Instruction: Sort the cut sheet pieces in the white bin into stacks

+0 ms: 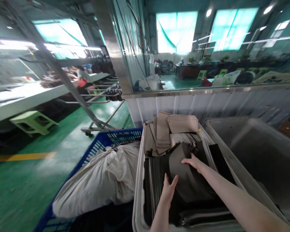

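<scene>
Both hands are inside a pale plastic bin (138,193) packed with flat, soft-looking cut pieces. My right hand (195,163) grips a dark brown piece (180,167) near its upper edge, thumb on the near face and the other fingers partly hidden behind. Whether it holds one layer or several, I cannot tell. Lower and to the left, my left hand (168,189) is open, thumb and fingers apart, close to the same piece's left side. Dark pieces stand on edge in a row (154,177) beside it. Lighter tan pieces (163,132) lie stacked at the bin's far end.
To the left, a blue plastic crate (96,149) holds a large off-white cloth bundle (111,180). Another grey bin (227,124) stands at the right. Behind is a ribbed wall (169,104) with a window. A wheeled metal rack (94,124) and green stool (33,122) stand farther left.
</scene>
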The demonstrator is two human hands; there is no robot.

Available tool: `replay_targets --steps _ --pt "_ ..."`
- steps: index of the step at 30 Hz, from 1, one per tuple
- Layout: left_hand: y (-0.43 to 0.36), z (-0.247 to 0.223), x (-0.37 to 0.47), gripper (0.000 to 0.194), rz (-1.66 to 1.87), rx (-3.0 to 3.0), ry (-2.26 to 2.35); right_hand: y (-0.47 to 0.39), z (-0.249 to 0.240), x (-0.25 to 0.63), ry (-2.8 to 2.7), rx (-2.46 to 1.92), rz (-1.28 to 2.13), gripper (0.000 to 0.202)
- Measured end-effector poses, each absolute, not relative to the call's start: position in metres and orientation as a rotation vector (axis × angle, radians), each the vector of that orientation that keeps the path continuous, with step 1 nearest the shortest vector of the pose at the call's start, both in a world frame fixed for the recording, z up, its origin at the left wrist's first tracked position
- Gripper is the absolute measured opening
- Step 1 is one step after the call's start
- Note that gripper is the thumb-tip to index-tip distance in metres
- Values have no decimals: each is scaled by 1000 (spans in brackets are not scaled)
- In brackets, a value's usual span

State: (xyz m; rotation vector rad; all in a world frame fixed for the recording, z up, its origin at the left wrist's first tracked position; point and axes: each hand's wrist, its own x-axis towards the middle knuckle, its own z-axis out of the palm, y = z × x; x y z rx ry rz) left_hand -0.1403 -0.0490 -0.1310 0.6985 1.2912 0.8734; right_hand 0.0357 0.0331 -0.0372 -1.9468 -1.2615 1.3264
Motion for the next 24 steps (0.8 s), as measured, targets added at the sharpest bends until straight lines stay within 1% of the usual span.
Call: replay_targets --steps 1,3,4,6,7,9,12,14,16,19,22,24 --pt "-59 -126 -153 100 887 690 1278 17 -26 38 -1202 -1836 1389 59" --pt "-87 -116 -180 90 951 676 1186 -22 -5 41 -874 -1502 1591 58" --pt "-106 -112 -193 86 1002 644 1075 -44 4 41 -726 -1413 1667 57" --pt "-153 -103 -214 86 1083 490 901 -87 18 35 -464 -1342 1861 56" --pt "-182 -97 -222 87 1098 399 806 -107 23 29 -360 -1322 1945 58" --pt "-244 -80 -231 86 1093 265 659 -143 30 11 -244 -1293 2013 62" --pt "-330 -40 -232 92 1235 192 661 -183 37 -29 -271 -1250 2040 64" --pt "-373 -10 -232 96 1379 192 810 -205 43 -59 -389 -1215 2053 63" --pt "-407 15 -234 95 1444 201 1023 -226 53 -91 -562 -1160 2034 62" --pt "-464 40 -251 97 1523 196 1199 -268 71 -133 -785 -1088 2065 62" --pt "-548 63 -284 101 1688 181 1134 -328 89 -167 -885 -1111 2246 61" --pt "-615 88 -311 113 1792 164 1032 -375 102 -187 -918 -1143 2393 62"
